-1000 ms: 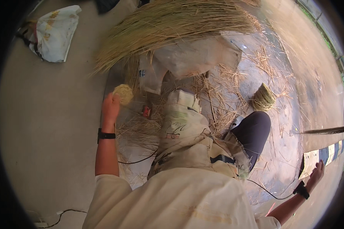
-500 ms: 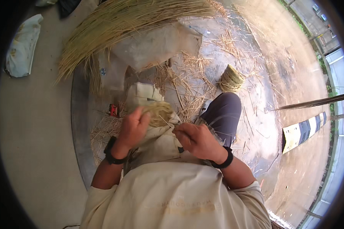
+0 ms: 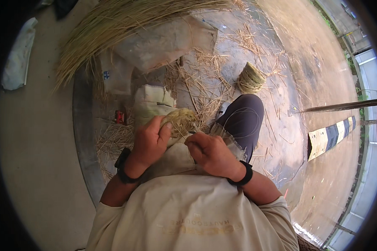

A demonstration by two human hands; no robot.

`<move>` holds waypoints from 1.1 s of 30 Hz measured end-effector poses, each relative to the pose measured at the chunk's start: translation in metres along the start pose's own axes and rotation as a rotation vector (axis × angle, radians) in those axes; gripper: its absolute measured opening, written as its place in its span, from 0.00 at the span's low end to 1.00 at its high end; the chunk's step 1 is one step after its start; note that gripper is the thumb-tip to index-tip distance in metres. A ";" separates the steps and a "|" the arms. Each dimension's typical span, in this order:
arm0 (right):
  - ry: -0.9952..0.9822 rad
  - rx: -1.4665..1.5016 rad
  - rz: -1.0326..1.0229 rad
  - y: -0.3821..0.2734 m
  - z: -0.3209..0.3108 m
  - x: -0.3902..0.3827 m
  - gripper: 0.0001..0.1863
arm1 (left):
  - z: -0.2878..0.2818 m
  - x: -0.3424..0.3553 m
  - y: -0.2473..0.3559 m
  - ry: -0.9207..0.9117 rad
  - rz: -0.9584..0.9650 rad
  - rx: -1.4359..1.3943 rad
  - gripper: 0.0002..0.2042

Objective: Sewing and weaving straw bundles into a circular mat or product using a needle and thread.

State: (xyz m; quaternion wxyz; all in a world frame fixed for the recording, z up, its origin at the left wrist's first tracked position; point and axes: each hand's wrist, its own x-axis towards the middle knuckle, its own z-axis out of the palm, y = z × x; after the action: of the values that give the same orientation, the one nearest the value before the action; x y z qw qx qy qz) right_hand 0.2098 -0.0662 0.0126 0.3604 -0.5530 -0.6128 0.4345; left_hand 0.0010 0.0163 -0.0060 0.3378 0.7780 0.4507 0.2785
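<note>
Head view: both of my grips meet over my lap, just in front of my shirt. With my left grip (image 3: 148,141) I hold a small bundled piece of yellow-green straw (image 3: 182,119), the thumb bent toward the fingers and closed along its near side. The piece sits above the pale canvas cloth (image 3: 153,104) that covers my leg, and I cannot tell whether it is hollow. My right grip (image 3: 215,154), just beside it, is curled tight, thumb against forefinger, on a thin pale strand (image 3: 180,134) running to the straw piece. A fine clear line (image 3: 244,111) loops over my dark-trousered right knee (image 3: 249,125).

Past that knee a tapered roll of woven straw (image 3: 251,78) stands on the grey ground sheet (image 3: 276,129); whether it has a cavity, or anything in one, I cannot make out. Loose straw (image 3: 201,79) is scattered beside it. Far to my left a white bag (image 3: 19,56) lies on the floor (image 3: 37,146), its contents hidden from me. Cloudy plastic sheeting (image 3: 163,44), possibly a bag, lies ahead, just beside a long sheaf of straw (image 3: 113,35). A small red-and-black item (image 3: 120,117) rests left of my covered leg, near more straw litter.
</note>
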 end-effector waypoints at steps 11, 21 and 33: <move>-0.097 0.220 0.245 -0.006 -0.002 0.027 0.10 | 0.013 -0.012 0.006 -0.049 0.124 0.179 0.10; -0.164 0.132 0.105 -0.008 -0.009 0.013 0.07 | -0.003 -0.015 0.009 -0.109 0.255 0.260 0.12; -0.059 -0.094 -0.039 0.008 -0.018 0.047 0.08 | -0.001 -0.017 0.032 -0.258 0.484 0.296 0.09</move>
State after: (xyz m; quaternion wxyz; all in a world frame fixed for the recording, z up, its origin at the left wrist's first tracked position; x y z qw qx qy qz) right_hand 0.2237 -0.0173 0.0102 0.3242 -0.5441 -0.6537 0.4141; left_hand 0.0091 -0.0096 0.0170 0.1991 0.9323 0.2414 0.1812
